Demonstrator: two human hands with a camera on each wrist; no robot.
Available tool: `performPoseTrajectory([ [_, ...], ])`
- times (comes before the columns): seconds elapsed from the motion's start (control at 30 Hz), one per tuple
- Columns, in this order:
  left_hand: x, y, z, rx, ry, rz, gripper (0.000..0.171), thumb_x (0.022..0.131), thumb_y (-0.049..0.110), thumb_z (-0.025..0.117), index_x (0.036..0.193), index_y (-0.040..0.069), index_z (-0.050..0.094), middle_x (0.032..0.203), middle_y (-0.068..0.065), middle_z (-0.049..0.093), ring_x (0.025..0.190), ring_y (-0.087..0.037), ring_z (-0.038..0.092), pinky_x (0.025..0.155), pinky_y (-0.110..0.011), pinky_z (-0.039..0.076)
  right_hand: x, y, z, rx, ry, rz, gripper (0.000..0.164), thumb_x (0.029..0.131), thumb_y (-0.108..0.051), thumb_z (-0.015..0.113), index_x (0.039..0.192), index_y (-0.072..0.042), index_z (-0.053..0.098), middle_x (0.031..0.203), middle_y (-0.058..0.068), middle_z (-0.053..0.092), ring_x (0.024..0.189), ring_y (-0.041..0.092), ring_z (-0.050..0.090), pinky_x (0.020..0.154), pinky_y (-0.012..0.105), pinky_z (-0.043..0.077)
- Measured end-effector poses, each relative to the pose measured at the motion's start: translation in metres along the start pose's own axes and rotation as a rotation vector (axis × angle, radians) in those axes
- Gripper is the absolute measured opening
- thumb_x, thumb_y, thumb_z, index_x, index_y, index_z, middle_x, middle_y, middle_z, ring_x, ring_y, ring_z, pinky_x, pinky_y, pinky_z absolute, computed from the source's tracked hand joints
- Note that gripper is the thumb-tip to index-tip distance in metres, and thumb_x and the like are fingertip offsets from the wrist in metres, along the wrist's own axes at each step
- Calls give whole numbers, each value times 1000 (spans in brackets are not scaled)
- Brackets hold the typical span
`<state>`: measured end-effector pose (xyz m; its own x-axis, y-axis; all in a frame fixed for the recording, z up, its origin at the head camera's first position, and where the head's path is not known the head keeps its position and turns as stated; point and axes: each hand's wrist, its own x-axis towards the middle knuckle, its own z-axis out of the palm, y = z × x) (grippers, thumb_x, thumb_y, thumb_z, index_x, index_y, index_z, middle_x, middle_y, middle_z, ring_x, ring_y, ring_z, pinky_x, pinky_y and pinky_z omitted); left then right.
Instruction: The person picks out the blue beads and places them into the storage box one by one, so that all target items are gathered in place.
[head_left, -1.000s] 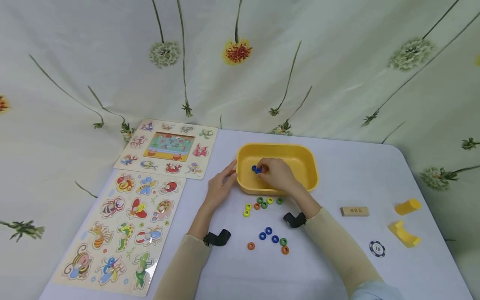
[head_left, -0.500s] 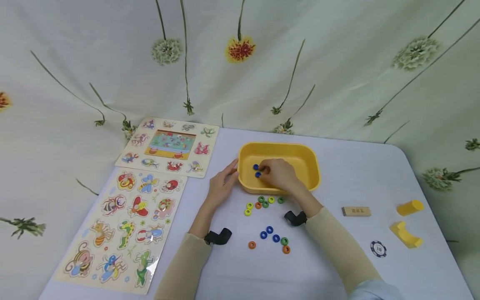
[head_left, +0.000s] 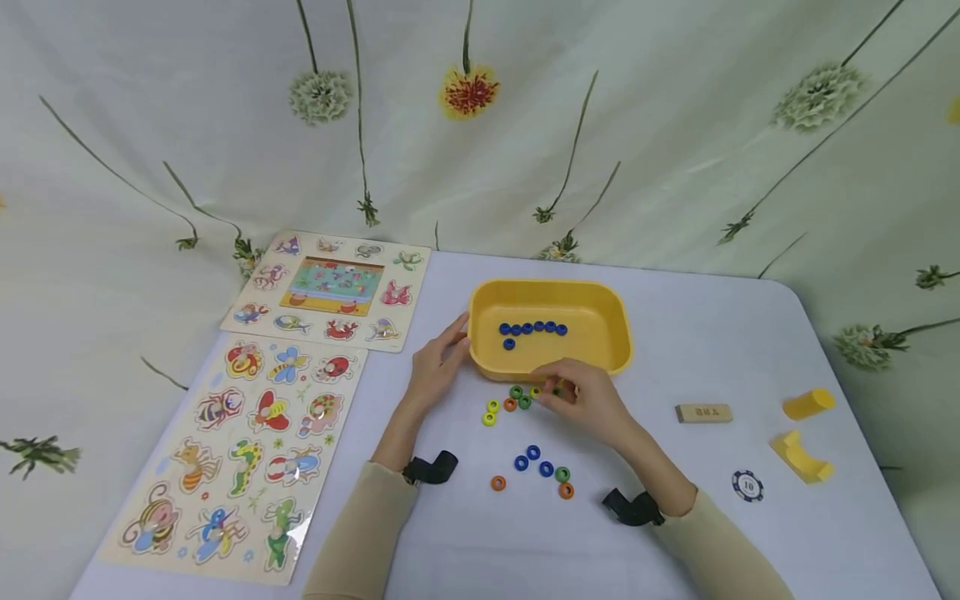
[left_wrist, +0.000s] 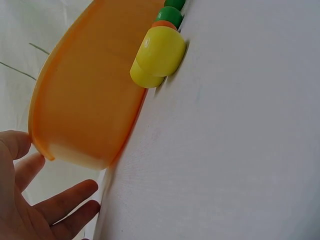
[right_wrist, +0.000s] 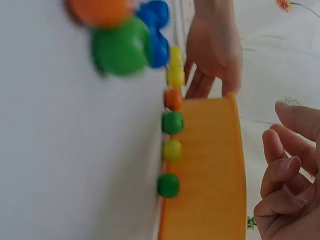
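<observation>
A yellow tray (head_left: 596, 329) holds a row of several blue beads (head_left: 527, 328), with one more blue bead (head_left: 509, 343) below the row. My left hand (head_left: 437, 367) touches the tray's left end; in the left wrist view, fingertips (left_wrist: 36, 161) meet the rim and the other fingers are spread. Just past the tray's front wall, my right hand (head_left: 588, 402) hovers over loose beads, fingers bent and nothing between them. Beneath and beside it lie green beads (head_left: 517, 392), yellow beads (head_left: 489, 419) and an orange bead (head_left: 511, 405), partly covered by the fingers.
Closer to me lie blue beads (head_left: 533, 452), a green bead (head_left: 562, 474) and orange beads (head_left: 498, 483). Two picture puzzle boards (head_left: 401, 329) (head_left: 225, 467) are on the left. To the right are a wooden block (head_left: 704, 413), a chip (head_left: 747, 486), a yellow cylinder (head_left: 808, 404) and a yellow arch (head_left: 801, 457).
My right hand has left the blue beads in the tray and moved toward me, over the front wall to the loose beads. The blue row now shows. My left hand stays at the tray.
</observation>
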<state>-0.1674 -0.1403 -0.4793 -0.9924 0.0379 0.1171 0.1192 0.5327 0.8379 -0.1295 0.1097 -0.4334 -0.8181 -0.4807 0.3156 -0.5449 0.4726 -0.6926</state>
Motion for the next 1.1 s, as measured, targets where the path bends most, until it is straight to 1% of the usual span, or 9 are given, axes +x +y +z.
performPoseTrajectory([
  [0.07,0,0,0,-3,2,-3,44,91,35,45,134,40,34,117,-1,58,121,-21,43,101,-46,30,-10,-3,5,26,-42,-30,25,76,-21,70,100,-16,65,76,-13,55,53,4,41,46,17,35],
  [0.2,1,0,0,-6,7,-7,44,91,36,45,133,41,34,118,-1,58,121,-21,42,101,-47,29,-26,-7,14,50,-127,-93,27,76,-29,69,99,-15,64,76,-13,55,51,2,37,45,14,32],
  [0.27,1,0,0,-7,7,-8,44,91,37,45,133,41,34,117,0,58,121,-21,42,101,-47,29,-32,-7,19,62,-152,-124,29,76,-30,69,99,-14,64,76,-10,56,51,1,37,46,13,31],
  [0.37,1,0,0,-11,6,-9,44,91,38,45,133,41,34,117,0,59,121,-21,43,101,-47,29,-38,-4,24,70,-160,-159,30,74,-29,70,99,-12,64,76,-7,57,51,0,36,47,12,31],
  [0.43,1,0,0,-14,7,-6,44,91,38,45,134,41,34,116,-1,59,120,-21,43,101,-47,29,-40,-2,27,70,-157,-160,31,73,-28,72,99,-13,64,75,-7,57,51,-1,36,47,11,31],
  [0.57,0,-2,1,-14,14,-15,44,91,38,45,133,42,34,116,0,59,120,-20,44,101,-45,30,-41,2,31,50,-167,-131,31,72,-29,73,99,-16,64,74,-9,55,54,1,38,49,12,31],
  [0.8,1,-3,1,-15,7,-4,44,91,41,43,133,41,34,117,-1,59,120,-21,43,101,-47,30,-44,7,39,-40,-242,-75,29,71,-33,72,97,-23,64,70,-12,51,59,4,42,52,13,32],
  [0.97,1,-2,1,-11,8,-2,44,91,41,44,133,41,34,116,0,59,119,-20,44,100,-47,30,-45,8,43,-103,-264,-45,26,70,-32,74,94,-25,65,70,-13,51,62,2,45,54,14,34],
  [1.1,1,-1,1,-9,6,-3,43,91,41,43,133,42,34,116,0,59,120,-20,43,101,-47,30,-45,9,46,-170,-278,-36,22,70,-33,74,90,-27,67,72,-16,51,63,0,44,54,14,35],
])
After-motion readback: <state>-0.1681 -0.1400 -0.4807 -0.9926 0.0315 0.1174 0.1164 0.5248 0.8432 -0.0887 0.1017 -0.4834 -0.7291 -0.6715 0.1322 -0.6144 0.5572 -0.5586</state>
